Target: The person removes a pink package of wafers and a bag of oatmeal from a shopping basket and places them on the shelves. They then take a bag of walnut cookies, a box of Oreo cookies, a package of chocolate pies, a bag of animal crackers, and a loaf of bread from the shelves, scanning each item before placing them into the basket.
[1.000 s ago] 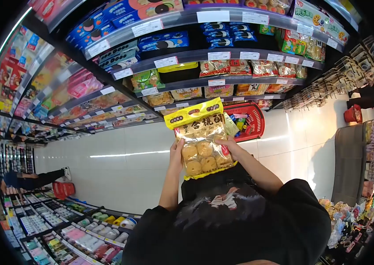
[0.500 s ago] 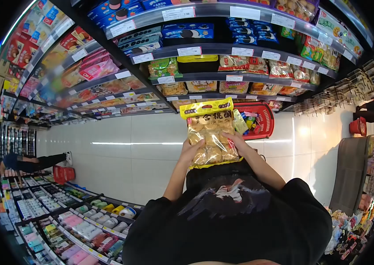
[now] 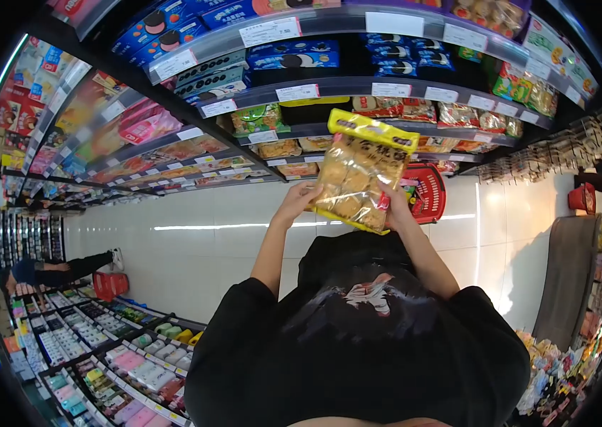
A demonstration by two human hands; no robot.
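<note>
A yellow-topped clear bag of round pastries [image 3: 358,174] is held up in front of the shelves, its top tilted to the right. My left hand [image 3: 297,201] grips its left edge, low down. On the lower right side, my right hand [image 3: 396,205] is closed round the edge. Just behind the bag and to its right, a red shopping basket [image 3: 432,193] stands on the floor with colourful packets in it, partly hidden by the bag and my right hand.
Snack shelves [image 3: 315,91] rise ahead, more on the left. Bottles and tubes fill a lower shelf [image 3: 137,356] at bottom left. A person [image 3: 66,270] stands far left beside a red basket [image 3: 110,285]. Another red basket [image 3: 582,198] is far right, near a grey surface [image 3: 564,285].
The bag has moved up and slightly right and tilted clockwise, with both hands still on it. The shelves ahead appear a little larger and shifted.
</note>
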